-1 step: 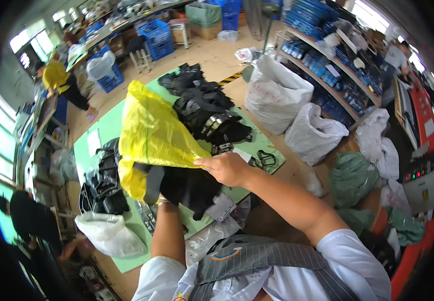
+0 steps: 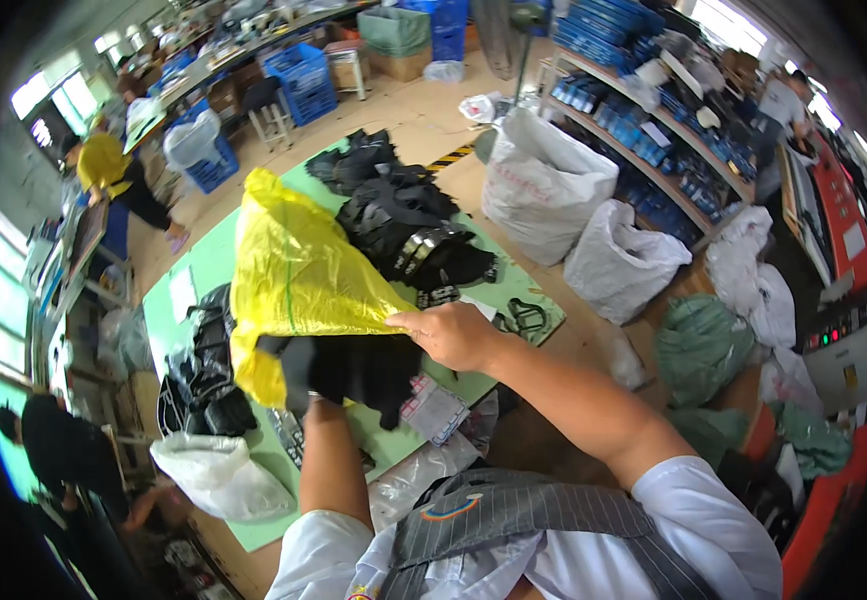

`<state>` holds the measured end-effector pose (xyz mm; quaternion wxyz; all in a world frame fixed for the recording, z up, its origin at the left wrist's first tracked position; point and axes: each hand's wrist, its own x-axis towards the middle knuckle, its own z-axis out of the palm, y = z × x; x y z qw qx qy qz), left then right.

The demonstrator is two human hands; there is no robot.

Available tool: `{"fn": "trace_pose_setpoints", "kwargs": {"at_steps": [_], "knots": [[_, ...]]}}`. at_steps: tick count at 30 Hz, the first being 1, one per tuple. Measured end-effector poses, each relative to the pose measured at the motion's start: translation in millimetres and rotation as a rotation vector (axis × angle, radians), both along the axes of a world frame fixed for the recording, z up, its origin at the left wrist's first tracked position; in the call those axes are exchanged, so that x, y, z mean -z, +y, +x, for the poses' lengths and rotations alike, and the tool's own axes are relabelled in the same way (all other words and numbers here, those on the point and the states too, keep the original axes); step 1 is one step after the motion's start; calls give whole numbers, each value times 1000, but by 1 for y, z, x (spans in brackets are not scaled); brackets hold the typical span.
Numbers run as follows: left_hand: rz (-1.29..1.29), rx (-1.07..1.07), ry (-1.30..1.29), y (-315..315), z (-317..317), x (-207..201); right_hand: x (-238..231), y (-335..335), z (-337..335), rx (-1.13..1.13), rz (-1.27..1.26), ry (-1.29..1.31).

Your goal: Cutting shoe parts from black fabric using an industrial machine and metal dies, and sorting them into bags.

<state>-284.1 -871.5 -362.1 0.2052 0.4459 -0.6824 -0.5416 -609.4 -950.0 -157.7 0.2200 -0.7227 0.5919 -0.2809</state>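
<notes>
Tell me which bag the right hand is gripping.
The yellow bag over the green table, its rim pinched in the right hand; the white bags on the floor farther right are not held.

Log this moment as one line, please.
left hand: hidden by black bundle | right hand: grips rim of yellow bag | bundle: at bag mouth | green table: black piles, translucent bag

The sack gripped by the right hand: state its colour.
The sack is bright yellow with a thin green line, seen in the head view.
</notes>
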Motion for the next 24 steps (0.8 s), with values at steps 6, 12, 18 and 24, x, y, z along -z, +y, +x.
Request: {"fn": "trace_pose_setpoints", "kwargs": {"at_steps": [6, 12, 18, 24], "knots": [[-76, -30, -175, -5, 21, -19, 21, 8, -77, 318, -95, 256], [-172, -149, -341, -6, 65, -42, 57, 21, -66, 264, -9, 453], [-269, -303, -509, -10, 123, -60, -50, 37, 24, -355, 42, -177], [-432, -36, -405, -130, -6, -19, -59, 29, -93, 294, -384, -461]]}}
